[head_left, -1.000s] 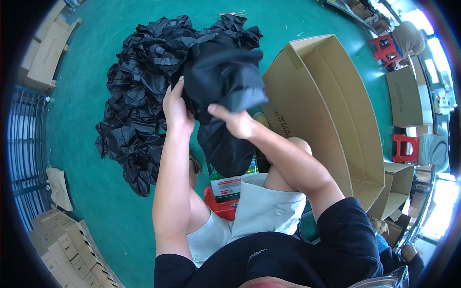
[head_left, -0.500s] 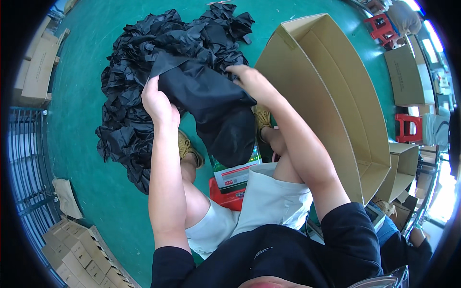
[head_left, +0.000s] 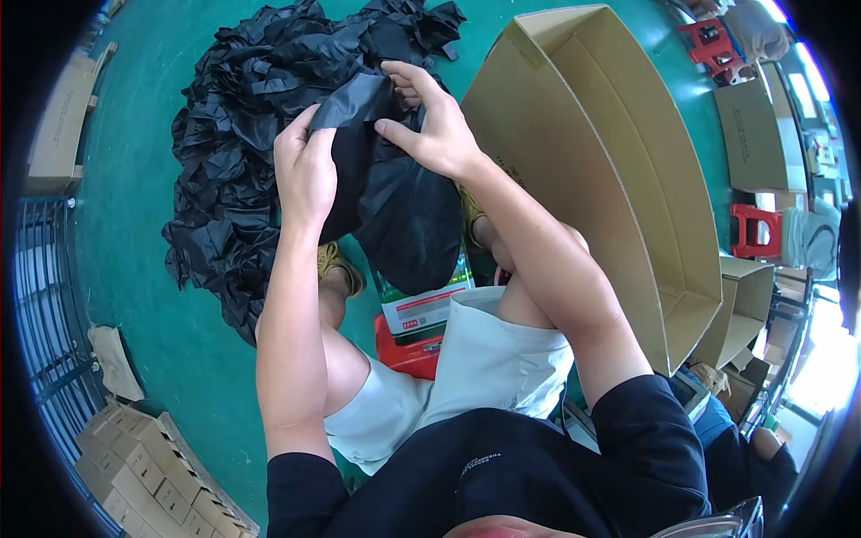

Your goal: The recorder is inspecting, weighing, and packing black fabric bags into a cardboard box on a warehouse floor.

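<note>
A piece of thin black fabric [head_left: 408, 220] hangs in front of my knees, its folded upper edge between my hands. My left hand [head_left: 305, 170] is closed on that edge, the fingers going behind the cloth. At the other end of the fold is my right hand [head_left: 438, 130], its thumb and fingers spread apart, the fingertips and thumb tip close against the fabric. Whether they touch it is hard to tell. Beyond both hands a large crumpled heap of the same black fabric [head_left: 233, 125] lies on the green floor.
A tall open cardboard box [head_left: 538, 152] stands right of my right arm. Between my legs are a red stool-like object [head_left: 404, 354] and a printed packet [head_left: 421, 309]. Stacked cartons [head_left: 148, 466] sit at the lower left. Red stools [head_left: 755, 230] stand at the far right.
My right hand has moved left and up to the fabric's upper edge, its fingers spreading. My left hand has shifted slightly right, and the fabric's upper edge is now folded over between the hands.
</note>
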The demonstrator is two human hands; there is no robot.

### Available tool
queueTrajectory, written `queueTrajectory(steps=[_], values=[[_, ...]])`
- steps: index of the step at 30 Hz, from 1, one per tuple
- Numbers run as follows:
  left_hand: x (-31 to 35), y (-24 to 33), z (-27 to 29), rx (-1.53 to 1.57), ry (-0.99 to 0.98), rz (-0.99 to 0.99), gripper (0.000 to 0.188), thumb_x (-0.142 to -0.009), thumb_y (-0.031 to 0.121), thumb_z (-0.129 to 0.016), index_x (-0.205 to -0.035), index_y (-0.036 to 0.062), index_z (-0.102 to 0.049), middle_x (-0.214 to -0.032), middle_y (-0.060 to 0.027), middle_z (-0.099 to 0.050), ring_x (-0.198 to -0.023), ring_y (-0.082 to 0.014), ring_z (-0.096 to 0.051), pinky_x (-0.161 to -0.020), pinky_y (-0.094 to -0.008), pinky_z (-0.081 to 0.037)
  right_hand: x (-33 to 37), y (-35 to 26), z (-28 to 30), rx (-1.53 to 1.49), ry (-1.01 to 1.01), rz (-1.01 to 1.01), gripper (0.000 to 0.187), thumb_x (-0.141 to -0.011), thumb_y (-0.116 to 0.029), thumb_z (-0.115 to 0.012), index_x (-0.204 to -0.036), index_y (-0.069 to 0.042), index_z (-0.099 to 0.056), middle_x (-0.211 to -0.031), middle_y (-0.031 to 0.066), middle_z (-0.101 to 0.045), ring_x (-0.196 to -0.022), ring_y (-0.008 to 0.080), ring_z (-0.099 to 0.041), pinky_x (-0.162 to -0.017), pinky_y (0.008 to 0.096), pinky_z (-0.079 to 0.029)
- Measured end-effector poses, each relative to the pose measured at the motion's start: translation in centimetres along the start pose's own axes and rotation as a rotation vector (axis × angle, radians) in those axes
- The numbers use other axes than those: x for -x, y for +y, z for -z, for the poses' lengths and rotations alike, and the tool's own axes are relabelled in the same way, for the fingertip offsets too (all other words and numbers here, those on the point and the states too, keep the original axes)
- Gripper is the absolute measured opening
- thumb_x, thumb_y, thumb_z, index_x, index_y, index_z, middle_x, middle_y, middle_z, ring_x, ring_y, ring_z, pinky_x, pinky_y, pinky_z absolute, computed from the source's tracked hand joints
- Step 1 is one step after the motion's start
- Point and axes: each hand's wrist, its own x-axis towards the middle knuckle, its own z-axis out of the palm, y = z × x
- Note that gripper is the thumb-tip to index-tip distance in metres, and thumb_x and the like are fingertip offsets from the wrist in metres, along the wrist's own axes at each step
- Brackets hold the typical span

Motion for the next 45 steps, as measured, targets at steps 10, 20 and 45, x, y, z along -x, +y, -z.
queueTrajectory(steps=[10, 20, 45], values=[[0.2, -0.2, -0.1, -0.077, -0.015, 0.003, 0.022, -0.092, 0.012, -0.061, -0.102, -0.0061, -0.069, -0.08, -0.0015, -0.065, -0.071, -0.0069, -0.051, -0.066, -0.0229, -0.041, 0.1, 0.7, -1.2, 0.072, 0.068, 0.044, 0.051, -0.084, -0.009, -0.065, -0.133, -0.004, -0.051, -0.118, 0.0189, -0.062, -0.111, 0.0342, -0.059, -0.099, 0.0395, -0.045], [0.0, 0.4, 0.9, -0.151, -0.134, 0.063, 0.016, -0.088, 0.011, -0.068, -0.095, -0.0028, -0.071, -0.07, 0.0056, -0.057, -0.064, -0.0016, -0.044, -0.057, -0.0221, -0.033, 0.0, -0.1, -0.9, -0.056, 0.141, -0.072, 0.029, -0.097, -0.003, -0.046, -0.122, -0.004, -0.061, -0.079, 0.0046, -0.055, -0.072, 0.0118, -0.049, -0.066, 0.0271, -0.042], [-0.1, 2.2, 4.1, 0.718, -0.316, 0.495, 0.024, -0.094, 0.019, -0.062, -0.099, -0.0022, -0.071, -0.096, -0.0106, -0.074, -0.083, -0.0163, -0.07, -0.08, -0.0273, -0.053, 0.1, 0.2, 3.6, -1.244, -0.22, -0.602, 0.03, -0.094, -0.022, -0.064, -0.099, 0.007, -0.069, -0.098, 0.0157, -0.073, -0.082, 0.0226, -0.071, -0.081, 0.0323, -0.058]])
